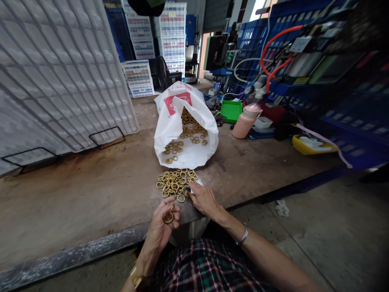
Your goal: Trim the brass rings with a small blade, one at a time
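A loose pile of brass-coloured rings (173,182) lies on the brown table (121,190), just in front of the mouth of a white plastic bag (194,156). More rings show inside the bag. My left hand (162,223), palm up at the table's front edge, has its fingers curled round brass rings. At the right side of the pile my right hand (204,198) reaches in with thumb and fingers pinched together at the rings; a small dark bit shows at its fingertips, too small to name.
White ribbed trays (60,73) stand upright at the left on black wire stands. Right of the bag are a pink bottle (245,121), a green tray (231,111) and a yellow tray (313,147). Stacked white crates (172,40) stand behind.
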Demonstrator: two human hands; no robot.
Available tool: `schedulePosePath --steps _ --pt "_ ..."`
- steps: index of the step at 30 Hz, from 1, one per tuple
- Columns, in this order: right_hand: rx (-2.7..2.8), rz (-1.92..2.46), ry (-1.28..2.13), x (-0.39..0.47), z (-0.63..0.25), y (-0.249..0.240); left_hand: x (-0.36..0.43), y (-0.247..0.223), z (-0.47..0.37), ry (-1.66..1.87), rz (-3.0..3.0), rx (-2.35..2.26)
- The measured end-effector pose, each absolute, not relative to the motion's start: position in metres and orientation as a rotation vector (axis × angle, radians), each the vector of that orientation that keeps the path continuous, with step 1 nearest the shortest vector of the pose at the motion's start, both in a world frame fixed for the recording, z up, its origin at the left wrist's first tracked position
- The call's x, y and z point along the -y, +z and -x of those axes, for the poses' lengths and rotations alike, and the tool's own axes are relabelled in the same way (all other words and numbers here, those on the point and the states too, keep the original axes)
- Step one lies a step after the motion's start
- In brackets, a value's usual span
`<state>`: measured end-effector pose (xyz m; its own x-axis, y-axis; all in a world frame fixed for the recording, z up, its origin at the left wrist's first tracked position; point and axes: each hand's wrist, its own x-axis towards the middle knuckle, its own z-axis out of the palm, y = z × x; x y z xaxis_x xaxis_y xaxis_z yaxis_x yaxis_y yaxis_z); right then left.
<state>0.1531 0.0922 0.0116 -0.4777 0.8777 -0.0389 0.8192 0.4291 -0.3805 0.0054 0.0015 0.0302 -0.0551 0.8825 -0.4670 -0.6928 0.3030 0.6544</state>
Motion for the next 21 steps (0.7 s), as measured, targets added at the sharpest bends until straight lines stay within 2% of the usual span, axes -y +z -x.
schedulePosePath --steps 8,15,21 --pt "2.355 1.468 0.603 -0.094 -0.156 0.013 -0.006 0.028 -0.013 1.312 -0.262 -1.030" --pt "1.862 1.243 1.278 -0.094 -0.149 0.027 -0.016 0.025 -0.013 1.414 -0.993 -1.474" --pt "1.477 1.255 1.867 -0.085 -0.143 0.038 -0.019 0.029 -0.006 1.385 -1.371 -1.468"
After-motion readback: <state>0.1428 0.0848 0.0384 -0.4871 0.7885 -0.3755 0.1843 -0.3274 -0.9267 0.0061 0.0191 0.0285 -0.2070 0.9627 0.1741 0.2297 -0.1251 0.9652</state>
